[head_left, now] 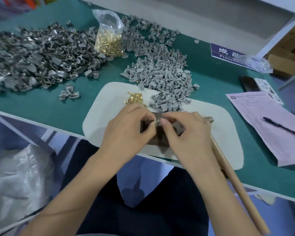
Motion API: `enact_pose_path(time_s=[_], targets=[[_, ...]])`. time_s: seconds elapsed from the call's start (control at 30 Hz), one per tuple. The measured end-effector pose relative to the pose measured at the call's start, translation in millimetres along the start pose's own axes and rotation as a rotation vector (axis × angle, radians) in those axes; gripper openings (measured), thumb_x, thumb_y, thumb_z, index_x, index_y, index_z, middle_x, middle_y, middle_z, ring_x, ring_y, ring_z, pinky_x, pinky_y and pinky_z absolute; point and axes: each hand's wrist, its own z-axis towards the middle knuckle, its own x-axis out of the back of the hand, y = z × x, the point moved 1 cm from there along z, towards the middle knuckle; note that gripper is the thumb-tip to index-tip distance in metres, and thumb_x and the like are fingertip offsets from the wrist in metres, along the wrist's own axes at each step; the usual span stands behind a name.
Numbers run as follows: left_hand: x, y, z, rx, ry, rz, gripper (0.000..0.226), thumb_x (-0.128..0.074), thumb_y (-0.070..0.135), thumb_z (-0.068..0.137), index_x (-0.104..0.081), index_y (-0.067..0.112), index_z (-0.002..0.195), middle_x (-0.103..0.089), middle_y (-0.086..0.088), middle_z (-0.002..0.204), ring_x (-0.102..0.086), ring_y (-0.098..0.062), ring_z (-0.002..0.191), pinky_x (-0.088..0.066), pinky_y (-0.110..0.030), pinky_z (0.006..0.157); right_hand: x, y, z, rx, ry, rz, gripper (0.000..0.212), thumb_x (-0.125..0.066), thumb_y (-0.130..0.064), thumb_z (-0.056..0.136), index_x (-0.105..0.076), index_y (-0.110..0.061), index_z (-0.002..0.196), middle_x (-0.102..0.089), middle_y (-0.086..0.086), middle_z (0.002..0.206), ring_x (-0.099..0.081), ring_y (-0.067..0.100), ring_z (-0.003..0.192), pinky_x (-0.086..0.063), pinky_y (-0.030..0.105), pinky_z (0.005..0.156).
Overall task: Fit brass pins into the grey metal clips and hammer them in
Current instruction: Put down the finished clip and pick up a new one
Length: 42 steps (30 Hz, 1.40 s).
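Both hands meet over a dark metal block on the white mat. My left hand and my right hand pinch a small grey clip between their fingertips; whether a pin is in it is hidden. A little heap of loose brass pins lies on the mat just beyond my left hand. Grey clips spill onto the mat at the right of the pins. A hammer with a wooden handle lies under my right wrist, its head near the block.
A large pile of darker clips covers the green table at the left. A clear bag of brass pins stands at the back. More grey clips lie behind the mat. Pink paper with a pen sits at right.
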Motion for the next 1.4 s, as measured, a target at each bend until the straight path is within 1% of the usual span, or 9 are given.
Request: enact_pose_path(time_s=[0.2, 0.37, 0.53, 0.7, 0.8, 0.93, 1.1, 1.3, 1.4], targets=[[38, -47, -8, 0.142, 0.119, 0.057, 0.006, -0.064, 0.035, 0.086, -0.060, 0.037, 0.089, -0.056, 0.017, 0.090, -0.050, 0.001, 0.086, -0.036, -0.013, 0.067, -47, -55, 33, 0.123, -0.168, 0.069, 0.013, -0.075, -0.032, 0.088, -0.075, -0.036, 0.100, -0.072, -0.019, 0.089, -0.060, 0.012, 0.092, -0.039, 0.043, 0.090], [82, -91, -14, 0.255, 0.179, 0.181, 0.004, -0.066, 0.033, 0.090, -0.068, 0.030, 0.093, -0.059, 0.012, 0.088, -0.050, -0.011, 0.089, -0.047, -0.037, 0.072, -101, -108, 64, 0.275, -0.417, -0.041, 0.010, -0.064, -0.032, 0.094, -0.073, -0.035, 0.095, -0.072, -0.015, 0.094, -0.060, 0.016, 0.100, -0.041, 0.042, 0.093], [104, -114, -11, 0.364, 0.142, 0.415, 0.015, -0.057, 0.042, 0.097, -0.063, 0.028, 0.093, -0.060, 0.007, 0.089, -0.051, -0.020, 0.094, -0.044, -0.037, 0.071, -147, -144, 83, 0.294, -0.496, -0.180, 0.011, -0.060, -0.030, 0.096, -0.072, -0.032, 0.096, -0.073, -0.009, 0.095, -0.061, 0.021, 0.102, -0.040, 0.037, 0.088], [113, -119, -12, 0.427, 0.161, 0.344, 0.024, -0.058, 0.045, 0.095, -0.063, 0.035, 0.117, -0.063, 0.014, 0.103, -0.053, -0.013, 0.103, -0.044, -0.031, 0.072, -168, -156, 99, 0.270, -0.509, -0.210, 0.009, -0.060, -0.030, 0.096, -0.069, -0.030, 0.094, -0.071, -0.007, 0.093, -0.065, 0.022, 0.098, -0.049, 0.038, 0.088], [111, -110, -14, 0.395, 0.190, 0.265, 0.017, -0.061, 0.043, 0.094, -0.065, 0.036, 0.108, -0.062, 0.015, 0.096, -0.050, -0.008, 0.090, -0.047, -0.033, 0.069, -163, -156, 107, 0.271, -0.522, -0.188, 0.006, -0.064, -0.031, 0.094, -0.070, -0.030, 0.095, -0.072, -0.009, 0.093, -0.066, 0.020, 0.097, -0.051, 0.039, 0.089], [93, -95, -5, 0.315, 0.141, 0.170, 0.007, -0.060, 0.042, 0.094, -0.066, 0.039, 0.097, -0.062, 0.019, 0.091, -0.045, -0.002, 0.077, -0.032, -0.021, 0.058, -130, -126, 122, 0.193, -0.490, -0.123, 0.006, -0.066, -0.029, 0.092, -0.070, -0.032, 0.090, -0.072, -0.013, 0.089, -0.067, 0.019, 0.087, -0.058, 0.041, 0.080], [57, -79, 17, 0.276, 0.019, 0.137, 0.010, -0.063, 0.042, 0.090, -0.067, 0.041, 0.099, -0.063, 0.023, 0.089, -0.049, 0.010, 0.071, -0.035, -0.019, 0.060, -74, -61, 128, 0.007, -0.350, -0.127, 0.011, -0.065, -0.025, 0.090, -0.070, -0.033, 0.084, -0.068, -0.016, 0.079, -0.065, 0.015, 0.077, -0.058, 0.038, 0.072], [28, -72, 39, 0.192, -0.100, 0.254, 0.034, -0.065, 0.037, 0.091, -0.061, 0.033, 0.124, -0.061, 0.014, 0.109, -0.059, -0.011, 0.102, -0.047, -0.031, 0.077, -39, -11, 96, -0.110, -0.296, -0.074, 0.015, -0.068, -0.024, 0.090, -0.068, -0.034, 0.078, -0.067, -0.020, 0.075, -0.064, 0.005, 0.076, -0.052, 0.031, 0.068], [21, -69, 51, 0.215, -0.100, 0.283, 0.033, -0.065, 0.036, 0.093, -0.062, 0.030, 0.125, -0.061, 0.009, 0.110, -0.062, -0.017, 0.102, -0.049, -0.034, 0.079, -43, -4, 74, -0.108, -0.230, 0.001, 0.006, -0.067, -0.028, 0.093, -0.070, -0.034, 0.095, -0.070, -0.017, 0.090, -0.064, 0.009, 0.086, -0.054, 0.035, 0.076]])
